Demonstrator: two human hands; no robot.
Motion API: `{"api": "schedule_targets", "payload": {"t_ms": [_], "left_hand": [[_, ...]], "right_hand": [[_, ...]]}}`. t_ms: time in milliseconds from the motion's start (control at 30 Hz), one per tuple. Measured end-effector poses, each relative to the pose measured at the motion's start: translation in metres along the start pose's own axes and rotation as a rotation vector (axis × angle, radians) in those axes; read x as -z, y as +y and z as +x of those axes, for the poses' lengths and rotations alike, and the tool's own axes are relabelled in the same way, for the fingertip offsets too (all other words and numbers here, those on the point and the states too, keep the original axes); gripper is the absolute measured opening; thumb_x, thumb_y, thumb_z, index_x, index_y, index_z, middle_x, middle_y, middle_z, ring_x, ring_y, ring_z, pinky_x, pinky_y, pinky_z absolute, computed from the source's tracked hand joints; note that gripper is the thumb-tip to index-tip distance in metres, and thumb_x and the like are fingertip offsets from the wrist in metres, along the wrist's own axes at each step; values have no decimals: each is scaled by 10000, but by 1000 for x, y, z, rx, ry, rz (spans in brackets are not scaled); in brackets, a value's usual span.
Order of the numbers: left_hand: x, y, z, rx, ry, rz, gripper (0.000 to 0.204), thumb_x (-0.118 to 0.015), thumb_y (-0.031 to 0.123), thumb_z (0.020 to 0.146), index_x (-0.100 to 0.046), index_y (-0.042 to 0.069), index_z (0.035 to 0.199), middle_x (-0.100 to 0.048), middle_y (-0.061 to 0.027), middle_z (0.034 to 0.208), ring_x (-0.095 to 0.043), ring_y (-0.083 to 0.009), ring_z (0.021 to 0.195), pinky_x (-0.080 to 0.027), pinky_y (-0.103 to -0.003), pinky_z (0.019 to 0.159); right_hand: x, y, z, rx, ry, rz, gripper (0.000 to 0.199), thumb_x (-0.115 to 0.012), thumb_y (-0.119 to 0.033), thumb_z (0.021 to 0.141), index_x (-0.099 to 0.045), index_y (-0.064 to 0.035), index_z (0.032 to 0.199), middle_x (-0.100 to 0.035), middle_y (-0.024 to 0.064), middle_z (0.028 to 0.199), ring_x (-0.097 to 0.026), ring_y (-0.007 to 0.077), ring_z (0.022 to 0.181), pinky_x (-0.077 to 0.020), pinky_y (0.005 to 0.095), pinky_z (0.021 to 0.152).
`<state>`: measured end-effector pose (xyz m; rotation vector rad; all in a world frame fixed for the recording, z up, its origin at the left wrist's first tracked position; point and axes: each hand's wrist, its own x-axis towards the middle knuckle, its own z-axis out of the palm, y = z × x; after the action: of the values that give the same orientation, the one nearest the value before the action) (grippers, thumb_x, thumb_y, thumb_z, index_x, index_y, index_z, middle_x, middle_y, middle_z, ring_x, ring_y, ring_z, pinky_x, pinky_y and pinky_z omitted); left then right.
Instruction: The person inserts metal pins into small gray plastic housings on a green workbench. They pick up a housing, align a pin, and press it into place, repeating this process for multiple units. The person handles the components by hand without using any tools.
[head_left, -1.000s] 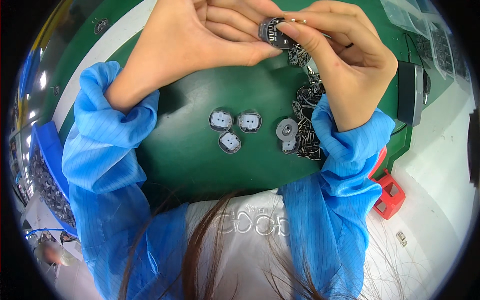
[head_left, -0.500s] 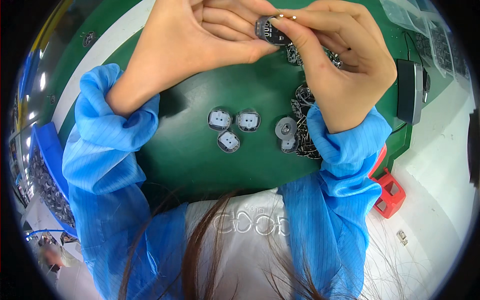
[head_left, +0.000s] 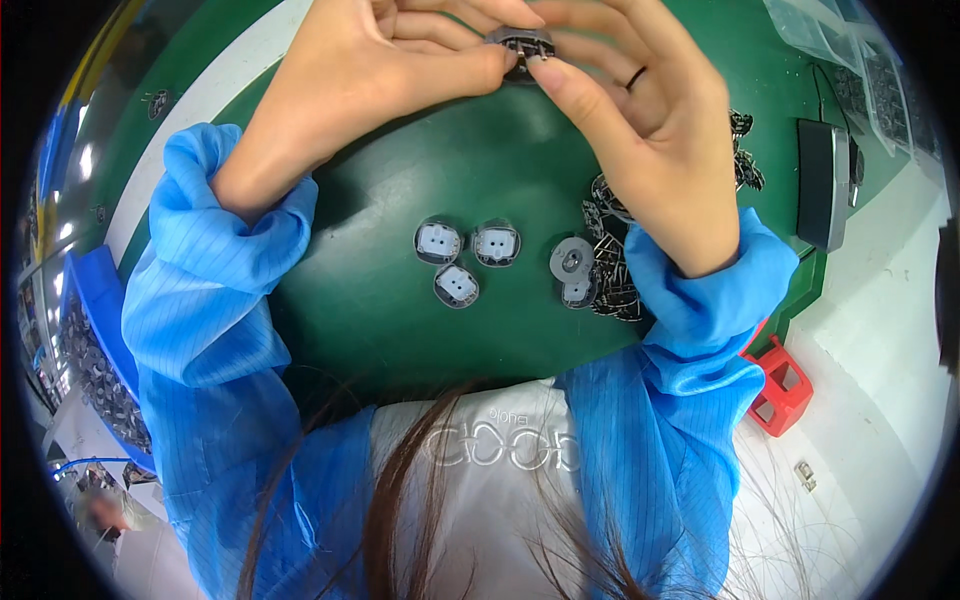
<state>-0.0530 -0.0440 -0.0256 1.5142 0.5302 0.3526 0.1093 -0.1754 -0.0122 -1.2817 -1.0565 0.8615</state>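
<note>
At the far middle of the green table [head_left: 380, 330], both hands hold a small dark round electronic housing [head_left: 522, 40] with pins or slots along its side. My left hand [head_left: 400, 70] grips it from the left between thumb and fingers. The thumb and fingers of my right hand [head_left: 650, 130] pinch it from the right; a dark ring band shows on one finger. Nearer me lie three round grey housings with white two-hole inserts: one at left [head_left: 438, 241], one at right [head_left: 496, 243], one in front [head_left: 457, 286]. A grey disc [head_left: 571, 258] partly covers another housing [head_left: 577, 292].
Dark small parts with metal pins [head_left: 615, 275] are heaped beside my right forearm. Further right stand a black box-shaped device [head_left: 820, 185] and clear plastic trays [head_left: 850, 50]. A blue bin [head_left: 98, 290] of grey parts sits at left, a red stool [head_left: 783, 390] at lower right.
The dark housing has moved slightly left and turned, so its side now shows. My right hand has shifted left with its fingers more extended; the thin metal piece at its fingertips is no longer visible.
</note>
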Motion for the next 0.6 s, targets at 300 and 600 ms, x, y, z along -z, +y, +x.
{"api": "schedule_targets", "payload": {"t_ms": [300, 600], "left_hand": [[-10, 1, -8, -137, 38, 62, 185, -772, -28, 843, -696, -16, 1012, -754, -102, 945, -725, -119, 848, -568, -224, 763], [79, 0, 36, -301, 455, 978, 216, -731, 101, 903, -733, -34, 1072, -721, -123, 967, -708, -235, 908, -571, -341, 807]], "right_hand": [[-1, 22, -5, 59, 11, -65, 264, -645, 138, 919, -708, 62, 1164, -689, 107, 1019, -714, 162, 948, -578, 248, 835], [60, 19, 4, 247, 74, -810, 226, -830, -145, 852, -792, -27, 1041, -753, 62, 1003, -695, 159, 899, -541, 294, 832]]}}
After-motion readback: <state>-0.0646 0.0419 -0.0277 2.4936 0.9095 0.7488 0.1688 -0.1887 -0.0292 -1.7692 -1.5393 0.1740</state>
